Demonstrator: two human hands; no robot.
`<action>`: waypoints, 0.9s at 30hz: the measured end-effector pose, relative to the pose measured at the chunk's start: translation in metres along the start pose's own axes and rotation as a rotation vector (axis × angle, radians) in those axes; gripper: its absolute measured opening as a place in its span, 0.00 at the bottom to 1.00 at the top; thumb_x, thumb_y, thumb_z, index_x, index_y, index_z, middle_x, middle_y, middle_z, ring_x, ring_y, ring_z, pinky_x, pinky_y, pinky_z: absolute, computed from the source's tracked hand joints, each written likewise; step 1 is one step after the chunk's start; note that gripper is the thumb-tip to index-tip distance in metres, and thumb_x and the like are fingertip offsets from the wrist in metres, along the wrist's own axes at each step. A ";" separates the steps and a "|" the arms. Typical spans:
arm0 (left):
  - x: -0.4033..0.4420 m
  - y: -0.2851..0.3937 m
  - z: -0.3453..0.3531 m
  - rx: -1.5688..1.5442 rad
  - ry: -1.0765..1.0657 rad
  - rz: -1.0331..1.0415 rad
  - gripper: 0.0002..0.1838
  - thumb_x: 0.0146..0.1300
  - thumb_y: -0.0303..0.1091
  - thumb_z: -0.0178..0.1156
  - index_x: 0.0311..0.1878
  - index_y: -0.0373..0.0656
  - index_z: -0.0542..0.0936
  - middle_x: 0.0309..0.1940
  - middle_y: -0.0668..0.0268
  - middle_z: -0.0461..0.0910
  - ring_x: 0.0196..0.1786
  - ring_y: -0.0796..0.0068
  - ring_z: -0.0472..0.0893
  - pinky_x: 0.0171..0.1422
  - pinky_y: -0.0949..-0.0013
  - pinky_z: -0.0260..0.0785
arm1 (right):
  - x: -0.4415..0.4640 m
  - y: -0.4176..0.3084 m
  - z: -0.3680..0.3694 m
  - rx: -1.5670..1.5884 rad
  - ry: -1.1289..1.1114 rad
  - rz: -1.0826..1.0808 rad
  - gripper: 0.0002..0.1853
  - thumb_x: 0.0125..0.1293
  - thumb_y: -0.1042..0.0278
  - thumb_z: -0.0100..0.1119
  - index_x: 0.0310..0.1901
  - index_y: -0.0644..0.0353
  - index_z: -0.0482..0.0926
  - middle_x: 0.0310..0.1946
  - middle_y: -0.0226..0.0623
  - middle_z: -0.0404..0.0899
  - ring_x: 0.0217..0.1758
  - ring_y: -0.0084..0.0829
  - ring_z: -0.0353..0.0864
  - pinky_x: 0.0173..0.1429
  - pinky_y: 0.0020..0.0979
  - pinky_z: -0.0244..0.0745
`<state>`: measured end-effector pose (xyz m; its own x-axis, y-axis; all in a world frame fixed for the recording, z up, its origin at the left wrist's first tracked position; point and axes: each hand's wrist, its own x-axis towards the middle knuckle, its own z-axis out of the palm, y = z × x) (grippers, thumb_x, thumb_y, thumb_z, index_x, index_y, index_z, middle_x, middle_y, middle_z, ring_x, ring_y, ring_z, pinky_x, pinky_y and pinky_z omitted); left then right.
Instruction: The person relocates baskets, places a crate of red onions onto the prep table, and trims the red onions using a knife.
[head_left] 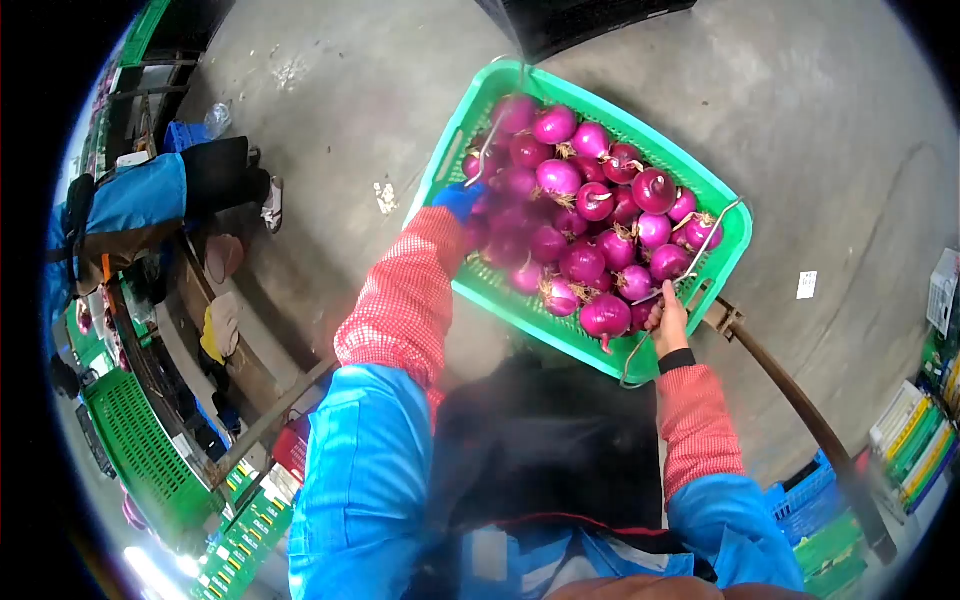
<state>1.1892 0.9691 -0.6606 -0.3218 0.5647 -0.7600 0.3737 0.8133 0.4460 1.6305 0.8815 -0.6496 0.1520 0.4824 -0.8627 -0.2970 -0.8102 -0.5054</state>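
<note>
A green plastic basket (478, 100) full of red onions (582, 262) is in front of my body, tilted in the view. Metal wire handles cross its two ends. My left hand (459, 200), in a blue glove, is closed around the left wire handle (487, 150). At the near right corner, my right hand (671, 322) is bare and wraps round the right wire handle (712, 236). Both arms wear red checked sleeve covers over blue sleeves. A blur on the lens partly veils the onions near my left hand.
A person (150, 190) in blue and black stands at the left beside a metal-framed bench (290, 395). A green crate (140, 440) lies lower left. A long metal bar (800, 400) runs from the basket's right side. Stacked crates (905, 440) line the right edge; a black object (570, 25) is ahead.
</note>
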 end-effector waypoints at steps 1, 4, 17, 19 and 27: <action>-0.003 0.000 -0.005 0.092 0.070 0.044 0.29 0.63 0.54 0.61 0.56 0.38 0.78 0.47 0.55 0.82 0.48 0.60 0.81 0.52 0.59 0.72 | -0.008 -0.006 0.000 -0.017 0.022 -0.007 0.22 0.63 0.44 0.61 0.24 0.51 0.68 0.15 0.22 0.63 0.14 0.20 0.61 0.18 0.26 0.54; -0.016 -0.004 -0.045 0.030 0.198 0.091 0.29 0.64 0.59 0.54 0.50 0.39 0.81 0.38 0.53 0.83 0.39 0.58 0.83 0.45 0.56 0.73 | -0.021 -0.006 -0.007 -0.088 0.151 -0.102 0.17 0.64 0.50 0.62 0.26 0.50 0.69 0.12 0.19 0.58 0.11 0.18 0.56 0.15 0.27 0.48; -0.156 -0.003 -0.064 -0.035 -0.013 -0.004 0.22 0.66 0.49 0.52 0.41 0.36 0.79 0.23 0.60 0.77 0.20 0.69 0.77 0.22 0.66 0.71 | -0.052 -0.076 -0.096 -0.182 0.169 -0.108 0.12 0.64 0.59 0.55 0.26 0.46 0.65 0.13 0.17 0.56 0.11 0.16 0.55 0.14 0.25 0.46; -0.189 -0.020 -0.069 -0.055 -0.040 -0.003 0.16 0.68 0.43 0.51 0.44 0.39 0.78 0.22 0.62 0.75 0.21 0.70 0.77 0.22 0.67 0.72 | -0.065 -0.089 -0.104 -0.307 0.095 -0.144 0.12 0.65 0.59 0.55 0.27 0.46 0.64 0.13 0.17 0.56 0.11 0.15 0.54 0.13 0.24 0.45; -0.342 -0.001 -0.093 -0.419 -0.011 -0.319 0.14 0.69 0.43 0.53 0.27 0.52 0.69 0.12 0.75 0.58 0.12 0.79 0.60 0.15 0.71 0.51 | -0.146 -0.225 -0.070 -0.543 -0.008 0.117 0.10 0.68 0.59 0.52 0.29 0.49 0.66 0.14 0.17 0.58 0.11 0.16 0.55 0.13 0.24 0.47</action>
<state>1.2181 0.7887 -0.3571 -0.3529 0.2797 -0.8929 -0.1222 0.9323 0.3404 1.7412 0.9694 -0.4113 0.1392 0.3801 -0.9144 0.2174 -0.9126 -0.3462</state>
